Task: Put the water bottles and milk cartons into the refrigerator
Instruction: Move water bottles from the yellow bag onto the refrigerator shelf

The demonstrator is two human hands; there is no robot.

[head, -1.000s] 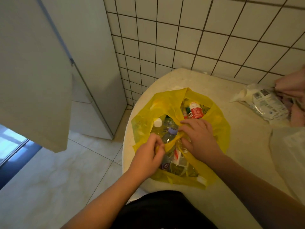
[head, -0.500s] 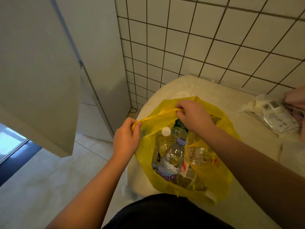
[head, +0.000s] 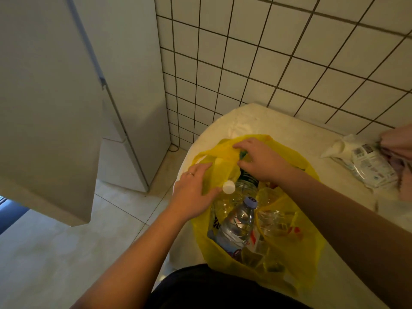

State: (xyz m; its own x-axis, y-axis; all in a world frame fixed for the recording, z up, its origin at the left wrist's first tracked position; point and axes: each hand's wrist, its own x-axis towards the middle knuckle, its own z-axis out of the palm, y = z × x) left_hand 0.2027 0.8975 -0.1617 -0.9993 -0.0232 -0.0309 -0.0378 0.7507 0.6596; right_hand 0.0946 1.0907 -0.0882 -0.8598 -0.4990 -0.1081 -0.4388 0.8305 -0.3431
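A yellow plastic bag point(head: 289, 253) stands open on the pale round table point(head: 256, 121). Inside it are clear water bottles: one with a white cap point(head: 229, 187), one with a lilac cap point(head: 250, 201), and a green-labelled one point(head: 247, 176) under my right hand. My left hand point(head: 191, 195) holds the bag's left rim, thumb inside next to the white cap. My right hand point(head: 263, 162) pinches the bag's far rim. The white refrigerator point(head: 138, 97) stands to the left against the tiled wall. I see no milk carton clearly.
A large white panel point(head: 44, 108) hangs close at the left, above the tiled floor point(head: 55, 253). White printed packets point(head: 367, 166) and pink cloth point(head: 399, 150) lie on the table's right side. The tiled wall point(head: 267, 63) rises behind the table.
Both hands went from the knotted handles at the bag's middle to its rims and spread the mouth open. My left hand slid from the pinched handle onto the left rim.
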